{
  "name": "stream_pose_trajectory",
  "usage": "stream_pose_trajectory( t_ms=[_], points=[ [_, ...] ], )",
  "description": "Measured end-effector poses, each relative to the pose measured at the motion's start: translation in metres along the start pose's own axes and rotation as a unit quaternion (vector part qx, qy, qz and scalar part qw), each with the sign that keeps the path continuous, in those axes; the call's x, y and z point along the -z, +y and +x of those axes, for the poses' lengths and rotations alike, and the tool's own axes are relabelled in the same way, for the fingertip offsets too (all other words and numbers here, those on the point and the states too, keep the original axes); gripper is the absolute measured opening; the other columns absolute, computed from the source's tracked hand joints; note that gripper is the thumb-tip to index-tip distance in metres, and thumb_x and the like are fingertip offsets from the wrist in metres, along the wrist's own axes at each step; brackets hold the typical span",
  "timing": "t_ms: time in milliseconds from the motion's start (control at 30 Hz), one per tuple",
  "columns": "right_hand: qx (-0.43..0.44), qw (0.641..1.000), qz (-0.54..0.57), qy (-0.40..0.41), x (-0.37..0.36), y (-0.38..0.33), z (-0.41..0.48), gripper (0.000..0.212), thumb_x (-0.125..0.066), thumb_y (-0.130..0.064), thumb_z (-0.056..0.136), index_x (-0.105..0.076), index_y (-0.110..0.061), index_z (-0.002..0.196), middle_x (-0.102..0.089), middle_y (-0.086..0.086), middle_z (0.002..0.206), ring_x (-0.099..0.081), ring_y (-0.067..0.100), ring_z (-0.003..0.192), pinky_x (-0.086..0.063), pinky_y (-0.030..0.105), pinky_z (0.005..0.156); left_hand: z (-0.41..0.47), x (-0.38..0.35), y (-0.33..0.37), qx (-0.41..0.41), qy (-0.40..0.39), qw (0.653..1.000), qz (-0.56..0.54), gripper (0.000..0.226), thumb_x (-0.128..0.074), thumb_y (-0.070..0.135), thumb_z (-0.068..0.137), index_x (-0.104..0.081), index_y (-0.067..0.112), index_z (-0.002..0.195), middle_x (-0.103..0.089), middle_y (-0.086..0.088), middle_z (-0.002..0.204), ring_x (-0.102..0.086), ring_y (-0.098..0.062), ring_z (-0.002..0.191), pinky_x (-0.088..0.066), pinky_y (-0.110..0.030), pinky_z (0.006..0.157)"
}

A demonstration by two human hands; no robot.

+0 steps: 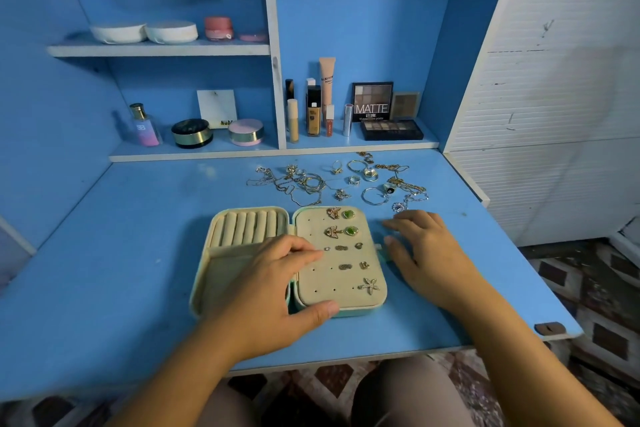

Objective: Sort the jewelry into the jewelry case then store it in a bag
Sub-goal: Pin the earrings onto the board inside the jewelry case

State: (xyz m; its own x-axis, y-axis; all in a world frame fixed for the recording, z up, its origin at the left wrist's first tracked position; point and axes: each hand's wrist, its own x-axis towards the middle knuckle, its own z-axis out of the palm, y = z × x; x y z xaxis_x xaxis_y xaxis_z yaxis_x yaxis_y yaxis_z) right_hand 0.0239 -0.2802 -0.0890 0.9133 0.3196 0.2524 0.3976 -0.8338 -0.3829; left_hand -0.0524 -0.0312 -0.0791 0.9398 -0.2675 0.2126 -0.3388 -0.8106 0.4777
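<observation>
Blue desk (121,253) below shelves of cosmetics (372,101). Jewelry case (360,311) open at centre, earrings (337,231) pinned on its right panel. Left hand (277,288) across the hinge, fingertips loosely bent beside a small stud (326,248), gripping nothing. Right hand (426,253) flat on the desk just beside the case, fingers spread. Sorting seemingly midway: loose rings and chains (311,184) beyond. Next, likely a fine pinch on one piece.

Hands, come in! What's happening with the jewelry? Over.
Left hand resting on open beige-lined jewelry case. Right hand flat on blue desk. Loose gold-and-silver jewelry unsorted behind case.
</observation>
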Motion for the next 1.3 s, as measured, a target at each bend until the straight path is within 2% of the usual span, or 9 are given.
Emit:
stream_pose_trajectory(
  t_ms=[200,300,433,567,667,733,900,1000,1300],
  points=[
    [-0.007,1.000,-0.017,-0.016,-0.012,0.004,0.005,0.053,-0.043,-0.044,0.088,-0.059,-0.013,0.129,-0.055,0.003,0.130,-0.046,0.026,0.123,-0.033,0.030,0.104,0.009,0.011,0.004,0.006,0.001,1.000,0.026,0.061,-0.057,0.074,0.076,-0.054,0.044,0.129,-0.044,0.033,0.125,-0.034,0.027,0.107,-0.022,0.006,0.089],
    [-0.009,1.000,-0.015,-0.012,-0.013,0.005,0.005,0.050,-0.048,-0.042,0.089,-0.058,-0.014,0.129,-0.055,0.002,0.130,-0.046,0.025,0.122,-0.034,0.032,0.104,0.030,0.020,0.001,0.019,0.005,1.000,-0.005,0.058,-0.055,0.075,0.076,-0.058,0.041,0.124,-0.049,0.030,0.118,-0.047,0.014,0.106,-0.041,-0.014,0.096],
    [-0.009,1.000,-0.009,-0.005,-0.014,0.006,0.004,0.052,-0.046,-0.045,0.089,-0.059,-0.015,0.129,-0.055,0.000,0.130,-0.045,0.022,0.122,-0.034,0.029,0.104,0.079,0.032,-0.006,0.033,0.009,0.999,0.003,0.040,-0.065,0.050,0.085,-0.062,0.033,0.121,-0.054,0.019,0.110,-0.053,0.004,0.095,-0.046,-0.020,0.084],
    [-0.008,1.000,0.007,0.002,-0.015,0.010,0.005,0.044,-0.054,-0.040,0.091,-0.060,-0.017,0.128,-0.055,-0.003,0.130,-0.044,0.018,0.123,-0.033,0.027,0.105,0.120,0.033,-0.015,0.061,-0.017,0.998,-0.005,0.040,-0.067,0.041,0.088,-0.062,0.026,0.124,-0.054,0.013,0.110,-0.056,-0.007,0.104,-0.039,-0.018,0.079],
    [-0.006,1.000,0.013,0.008,-0.016,0.011,0.005,0.046,-0.051,-0.043,0.089,-0.061,-0.019,0.126,-0.055,-0.005,0.128,-0.045,0.017,0.122,-0.035,0.026,0.104,0.116,0.031,-0.009,0.088,-0.088,0.992,0.016,0.057,-0.063,0.052,0.087,-0.050,0.029,0.137,-0.049,0.009,0.135,-0.047,-0.010,0.125,-0.039,-0.026,0.097],
    [-0.005,1.000,0.016,0.010,-0.017,0.012,0.005,0.048,-0.049,-0.045,0.087,-0.062,-0.019,0.125,-0.056,-0.006,0.127,-0.046,0.016,0.121,-0.036,0.027,0.104,0.093,0.027,0.002,0.093,-0.141,0.984,0.050,0.076,-0.056,0.064,0.085,-0.031,0.031,0.149,-0.028,0.011,0.154,-0.030,-0.009,0.140,-0.029,-0.031,0.114],
    [-0.006,1.000,0.012,0.016,-0.019,0.013,0.007,0.049,-0.049,-0.045,0.085,-0.063,-0.019,0.124,-0.057,-0.006,0.126,-0.046,0.016,0.121,-0.033,0.024,0.103,0.037,0.014,0.024,0.073,-0.095,0.979,0.165,0.097,-0.001,0.083,0.066,-0.006,0.038,0.152,0.002,0.020,0.158,0.005,-0.007,0.148,-0.001,-0.028,0.117],
    [-0.007,1.000,0.010,0.012,-0.018,0.013,0.009,0.047,-0.050,-0.045,0.084,-0.064,-0.020,0.121,-0.059,-0.004,0.123,-0.048,0.019,0.118,-0.035,0.026,0.101,0.033,0.006,0.017,0.077,-0.050,0.984,0.150,0.094,0.004,0.075,0.068,-0.011,0.037,0.152,-0.003,0.020,0.159,0.007,-0.005,0.148,0.003,-0.028,0.117],
    [-0.047,0.996,-0.067,0.029,0.000,0.020,0.081,0.024,-0.055,-0.022,0.093,-0.069,-0.018,0.112,-0.060,0.011,0.112,-0.048,0.032,0.104,-0.041,0.034,0.084,0.035,-0.007,0.002,0.066,0.015,0.995,0.074,0.084,-0.022,0.075,0.073,-0.038,0.035,0.145,-0.029,0.023,0.149,-0.010,0.000,0.143,0.003,-0.015,0.111]
  ],
)
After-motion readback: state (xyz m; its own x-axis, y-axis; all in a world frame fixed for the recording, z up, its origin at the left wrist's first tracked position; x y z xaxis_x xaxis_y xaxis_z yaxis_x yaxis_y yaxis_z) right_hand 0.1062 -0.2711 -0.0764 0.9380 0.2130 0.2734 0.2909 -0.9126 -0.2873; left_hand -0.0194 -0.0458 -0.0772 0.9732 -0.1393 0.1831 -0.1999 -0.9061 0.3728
